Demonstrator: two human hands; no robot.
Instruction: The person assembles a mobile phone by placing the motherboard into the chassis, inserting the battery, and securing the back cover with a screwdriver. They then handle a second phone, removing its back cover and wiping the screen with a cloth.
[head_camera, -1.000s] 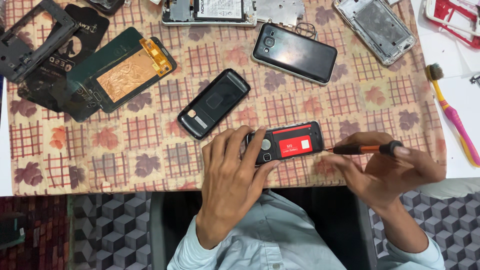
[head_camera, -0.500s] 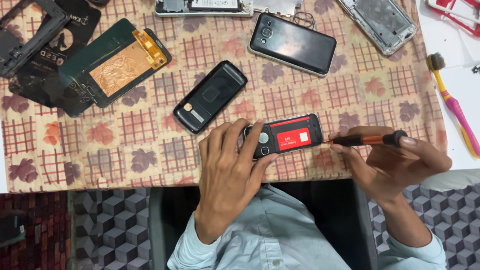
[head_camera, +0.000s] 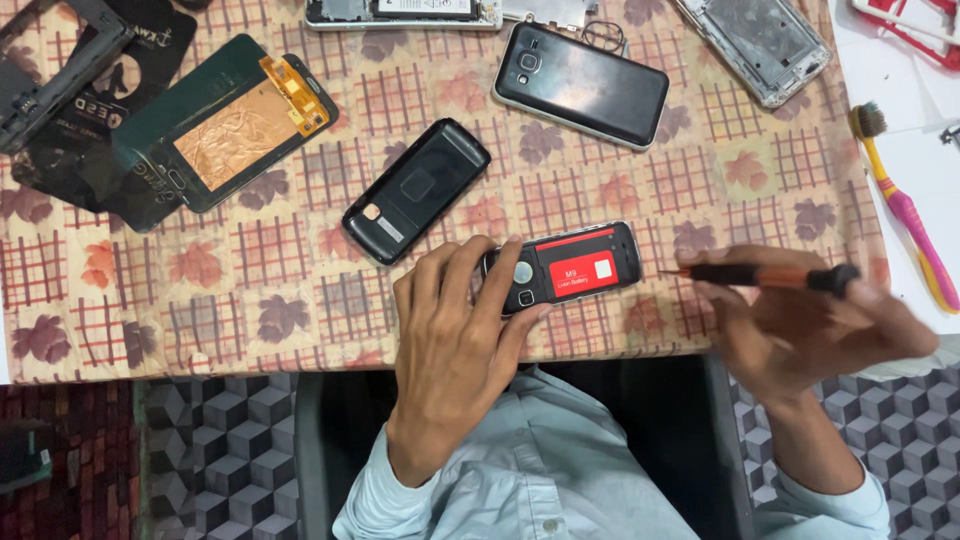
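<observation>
A small black phone (head_camera: 565, 266) lies back-up near the table's front edge, its cover off and a red battery showing. My left hand (head_camera: 460, 330) rests on its left end, fingers pressing it down. My right hand (head_camera: 810, 325) holds a thin screwdriver (head_camera: 765, 275) with an orange and black handle. Its tip points left and sits a short way to the right of the phone, apart from it. The right hand is blurred.
A black back cover (head_camera: 415, 190) lies left of the phone. Further back are a black smartphone (head_camera: 580, 85), a dark phone panel with copper foil (head_camera: 220, 125), black frames (head_camera: 60, 90) and an opened phone shell (head_camera: 755, 45). A pink and yellow toothbrush (head_camera: 905, 205) lies at right.
My right hand has drawn the screwdriver to the right, off the phone's right end. The left hand still holds the phone down.
</observation>
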